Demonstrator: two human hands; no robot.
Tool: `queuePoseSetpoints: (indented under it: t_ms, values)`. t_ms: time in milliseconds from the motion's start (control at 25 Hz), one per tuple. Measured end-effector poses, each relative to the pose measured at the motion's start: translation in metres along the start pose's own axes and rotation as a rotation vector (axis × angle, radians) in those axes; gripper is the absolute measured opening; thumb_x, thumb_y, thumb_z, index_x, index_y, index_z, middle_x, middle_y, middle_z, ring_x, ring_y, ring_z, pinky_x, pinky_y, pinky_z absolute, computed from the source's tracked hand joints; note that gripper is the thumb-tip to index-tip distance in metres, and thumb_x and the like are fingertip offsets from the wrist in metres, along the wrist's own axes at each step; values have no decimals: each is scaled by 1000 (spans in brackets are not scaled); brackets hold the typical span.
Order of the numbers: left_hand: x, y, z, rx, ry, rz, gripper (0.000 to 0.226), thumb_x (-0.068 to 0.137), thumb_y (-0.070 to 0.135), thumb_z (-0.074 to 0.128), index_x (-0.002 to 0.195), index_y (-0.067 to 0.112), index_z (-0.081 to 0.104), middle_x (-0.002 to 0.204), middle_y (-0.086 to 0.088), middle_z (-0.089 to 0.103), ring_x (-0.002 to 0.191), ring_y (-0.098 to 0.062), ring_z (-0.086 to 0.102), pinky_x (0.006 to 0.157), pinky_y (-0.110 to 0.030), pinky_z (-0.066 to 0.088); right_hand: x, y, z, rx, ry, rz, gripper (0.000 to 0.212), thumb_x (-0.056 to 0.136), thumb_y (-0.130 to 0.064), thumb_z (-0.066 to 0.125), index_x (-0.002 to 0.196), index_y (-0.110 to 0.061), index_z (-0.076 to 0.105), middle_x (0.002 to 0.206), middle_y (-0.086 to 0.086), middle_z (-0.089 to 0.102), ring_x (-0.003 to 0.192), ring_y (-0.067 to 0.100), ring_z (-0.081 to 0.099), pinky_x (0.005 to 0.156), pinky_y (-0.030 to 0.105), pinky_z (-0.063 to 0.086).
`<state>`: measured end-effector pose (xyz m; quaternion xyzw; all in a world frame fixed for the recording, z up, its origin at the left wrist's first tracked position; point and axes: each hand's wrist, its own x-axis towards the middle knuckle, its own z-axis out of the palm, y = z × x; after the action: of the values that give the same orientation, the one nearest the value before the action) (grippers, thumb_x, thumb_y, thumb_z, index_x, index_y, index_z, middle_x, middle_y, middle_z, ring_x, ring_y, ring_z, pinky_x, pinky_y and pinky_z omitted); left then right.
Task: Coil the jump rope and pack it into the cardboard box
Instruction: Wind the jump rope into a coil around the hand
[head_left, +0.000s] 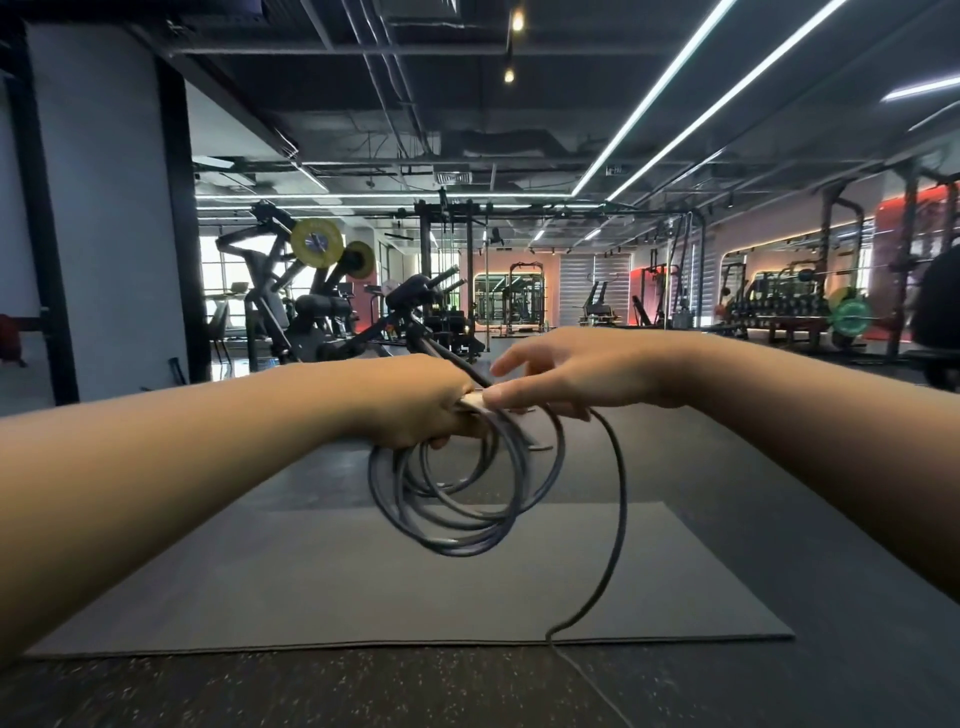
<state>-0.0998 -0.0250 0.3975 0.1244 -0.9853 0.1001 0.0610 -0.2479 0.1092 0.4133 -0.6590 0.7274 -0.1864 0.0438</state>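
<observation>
A dark jump rope (457, 499) hangs in several loops below my left hand (415, 402), which is closed around the top of the coil and a black handle (447, 356) that sticks up and away. My right hand (566, 371) touches the left one at the coil's top, thumb and fingers pinching the rope, index finger stretched out. From there a loose strand (615, 525) drops down to the floor and trails toward the bottom edge of the view. No cardboard box is in view.
A grey exercise mat (363, 582) lies on the speckled rubber floor below my hands. Weight machines (311, 306), racks and plate-loaded bars (847, 312) stand across the back of the gym. A white pillar (104, 208) rises on the left.
</observation>
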Motion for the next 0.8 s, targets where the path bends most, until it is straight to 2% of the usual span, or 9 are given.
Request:
queuePoseSetpoints:
  t_ms: [80, 200, 320, 400, 480, 560, 680, 720, 800]
  values:
    - [-7, -8, 2, 86, -16, -30, 21, 102, 34, 51, 85, 22, 52, 78, 6, 61, 70, -16, 56, 60, -24, 40, -1, 7, -10, -22, 0, 3, 42, 90, -52, 67, 110, -15, 72, 91, 5, 75, 65, 11, 60, 60, 25, 51]
    - [-17, -19, 4, 228, 33, -32, 13, 103, 34, 47, 95, 25, 52, 81, 9, 57, 71, -12, 53, 63, -24, 43, -3, 20, -20, -51, 2, 66, 51, 85, -56, 71, 70, -8, 65, 56, -1, 60, 49, 13, 56, 53, 25, 50]
    - [-24, -34, 9, 261, 105, -66, 6, 103, 32, 45, 98, 31, 48, 82, 11, 55, 69, -6, 52, 58, -24, 41, -2, 33, -20, -132, 58, 162, 62, 79, -70, 68, 68, -9, 64, 48, -1, 58, 46, 16, 62, 67, 32, 54]
    - [-30, -48, 13, 155, 120, -124, 10, 102, 28, 47, 93, 33, 47, 82, 11, 58, 71, -8, 55, 61, -27, 43, -3, 44, -21, -125, 95, 220, 65, 77, -74, 65, 70, -9, 63, 48, 3, 53, 49, 20, 67, 75, 34, 54]
    - [-38, -61, 16, -130, 168, -188, 13, 103, 29, 49, 92, 29, 53, 84, 9, 63, 75, -15, 59, 67, -31, 45, -5, 55, -24, -35, 161, 251, 63, 77, -72, 70, 70, -10, 59, 53, 5, 45, 50, 24, 62, 72, 40, 58]
    - [-41, -65, 23, -569, 313, -267, 20, 101, 40, 52, 88, 26, 59, 81, 11, 63, 76, -18, 58, 72, -36, 45, -6, 61, -21, 202, 211, 251, 52, 83, -57, 74, 71, -8, 60, 62, 4, 46, 55, 20, 52, 66, 42, 63]
    - [-24, -48, 35, -1268, 543, -460, 33, 100, 43, 50, 84, 15, 58, 67, 2, 52, 62, -17, 49, 60, -33, 43, -5, 53, 4, 647, 169, 157, 30, 94, -29, 68, 110, -3, 69, 86, 5, 48, 71, 17, 46, 72, 39, 56]
    - [-16, -37, 34, -1526, 595, -490, 30, 102, 38, 50, 86, 14, 57, 65, 1, 51, 61, -17, 50, 59, -33, 47, -4, 48, 16, 758, 157, 108, 39, 92, -29, 69, 122, -4, 66, 90, 4, 48, 74, 16, 46, 72, 37, 52]
    - [-2, -19, 25, -1902, 670, -515, 26, 104, 33, 49, 87, 14, 56, 69, -1, 58, 67, -19, 59, 71, -40, 57, 0, 35, 43, 890, 179, 32, 63, 84, -47, 70, 131, -6, 59, 92, 1, 46, 74, 14, 45, 68, 31, 47]
